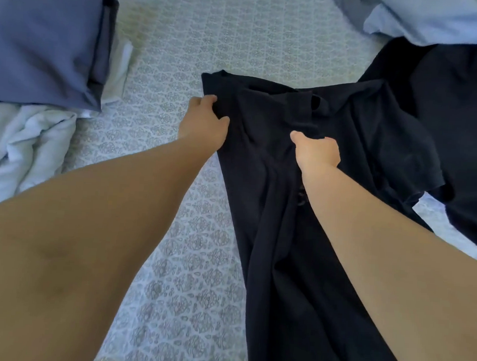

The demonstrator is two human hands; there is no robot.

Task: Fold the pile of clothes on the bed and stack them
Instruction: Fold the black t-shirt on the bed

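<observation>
No text, label, brand, number or sign can be read. The black garment shows no legible tag or print, and the folded blue cloth at the bed's far left bears none either. The bed cover carries only a repeating ornamental pattern, not writing.

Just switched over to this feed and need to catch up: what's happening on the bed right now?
A person is partway through folding laundry on the patterned bedspread. Both hands grip a black shirt spread in front of them: the left hand holds its left edge, the right hand bunches fabric near the middle. A folded blue garment already sits at the far left on white cloth. More dark clothing and pale blue clothing wait at the right.
</observation>
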